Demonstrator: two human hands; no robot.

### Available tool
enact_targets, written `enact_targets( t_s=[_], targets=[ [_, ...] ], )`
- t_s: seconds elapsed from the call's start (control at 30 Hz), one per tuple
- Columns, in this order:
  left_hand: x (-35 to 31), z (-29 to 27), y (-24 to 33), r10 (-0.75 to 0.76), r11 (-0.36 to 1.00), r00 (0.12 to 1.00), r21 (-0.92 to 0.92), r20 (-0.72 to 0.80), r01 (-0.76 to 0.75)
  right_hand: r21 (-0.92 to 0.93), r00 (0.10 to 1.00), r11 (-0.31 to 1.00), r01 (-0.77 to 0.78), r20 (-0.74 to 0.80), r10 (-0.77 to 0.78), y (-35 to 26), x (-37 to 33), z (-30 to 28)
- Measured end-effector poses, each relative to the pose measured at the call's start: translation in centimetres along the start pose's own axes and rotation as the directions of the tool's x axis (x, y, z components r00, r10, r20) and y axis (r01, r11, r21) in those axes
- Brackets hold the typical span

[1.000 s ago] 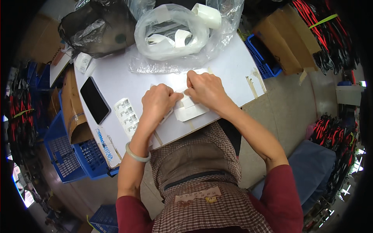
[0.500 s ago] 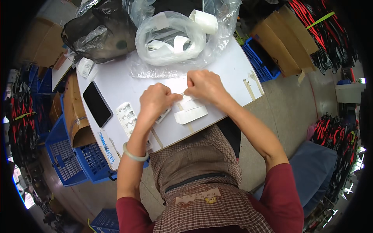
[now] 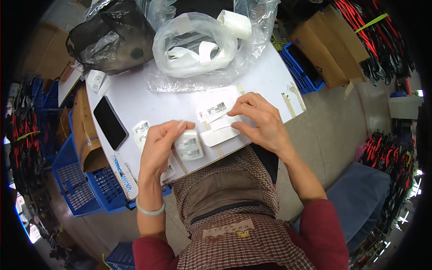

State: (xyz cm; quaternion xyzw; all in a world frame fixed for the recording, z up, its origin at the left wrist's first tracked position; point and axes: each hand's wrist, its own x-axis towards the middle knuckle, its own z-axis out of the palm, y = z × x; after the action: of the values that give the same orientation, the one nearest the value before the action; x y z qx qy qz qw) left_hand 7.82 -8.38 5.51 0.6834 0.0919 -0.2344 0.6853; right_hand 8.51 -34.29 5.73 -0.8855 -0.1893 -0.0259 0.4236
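My left hand (image 3: 162, 146) is closed on a short strip of white barcode labels (image 3: 189, 146), slightly blurred, held near the table's front edge. My right hand (image 3: 263, 123) has its thumb and forefinger apart, at the right ends of some white paper pieces on the table. One is a white barcode tag (image 3: 217, 110); just nearer to me lie blank folded white paper strips (image 3: 220, 134). A sheet of barcode labels (image 3: 141, 131) lies partly hidden behind my left hand.
A black phone (image 3: 110, 122) lies on the white table (image 3: 175, 105) at left. Behind are a clear plastic bag (image 3: 162, 58) with white label rolls and a black plastic bag (image 3: 110, 45). Blue crates (image 3: 108, 184) and cardboard boxes (image 3: 330, 49) stand beside the table.
My hands, close together over the papers before, have moved apart. My left hand came nearer me and left with a label strip; my right hand moved right and opened, uncovering the barcode tag.
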Motion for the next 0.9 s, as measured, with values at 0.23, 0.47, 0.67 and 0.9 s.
enact_targets(
  t_s=[0.23,0.47,0.67,0.9],
  targets=[
    [-2.4,2.6,-2.6,-0.205,0.965,0.958,-0.125,0.199,0.232,-0.018,0.999,1.000,0.012,-0.036,-0.012,3.3,-1.3,2.0],
    [-2.8,3.4,-4.0,-0.231,0.943,0.954,-0.196,0.192,0.268,0.002,0.986,0.988,0.156,-0.054,-0.155,2.5,-2.4,2.3],
    [-4.1,2.8,-4.3,-0.209,0.910,0.959,-0.321,0.189,0.262,-0.086,0.973,0.970,0.229,0.006,-0.229,2.5,-3.1,2.5],
    [-5.7,4.8,-4.5,-0.105,0.869,0.994,-0.483,0.029,0.106,0.215,0.953,0.932,0.292,0.020,-0.303,-2.9,-3.7,3.6]
  ],
)
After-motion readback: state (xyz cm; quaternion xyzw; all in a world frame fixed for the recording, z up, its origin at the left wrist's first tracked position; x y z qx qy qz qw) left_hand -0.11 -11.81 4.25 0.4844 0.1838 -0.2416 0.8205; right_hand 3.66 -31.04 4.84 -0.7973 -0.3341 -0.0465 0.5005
